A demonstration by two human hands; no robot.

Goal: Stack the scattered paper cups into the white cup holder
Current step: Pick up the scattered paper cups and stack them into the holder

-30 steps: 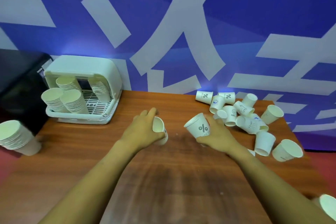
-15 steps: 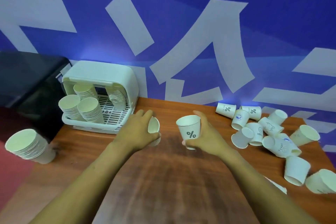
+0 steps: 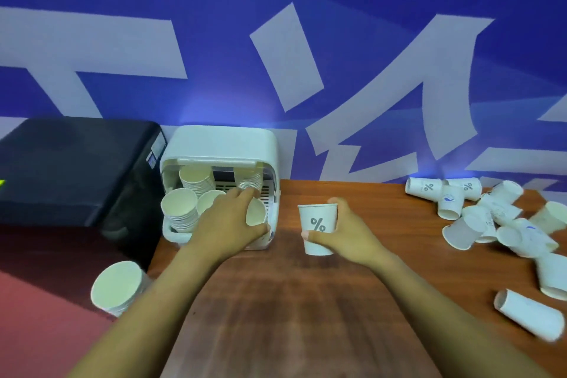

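Note:
The white cup holder [image 3: 224,144] stands at the table's back left, open at the front, with several stacks of paper cups [image 3: 181,212] inside. My left hand [image 3: 227,221] grips a plain paper cup [image 3: 256,215], its mouth facing right, at the holder's front right corner. My right hand [image 3: 343,235] holds an upright cup with a % mark [image 3: 317,228] just right of the holder. Several loose cups [image 3: 472,224] lie scattered at the table's right.
A black box [image 3: 70,169] sits left of the holder. Another stack of cups [image 3: 115,288] lies off the wooden table's [image 3: 291,316] left edge, over a red floor. One cup [image 3: 530,317] lies on its side at the near right. A blue and white wall stands behind.
My left hand has carried its cup left to the holder's front. The right hand has followed leftwards with the % cup, now upright. The view has swung left.

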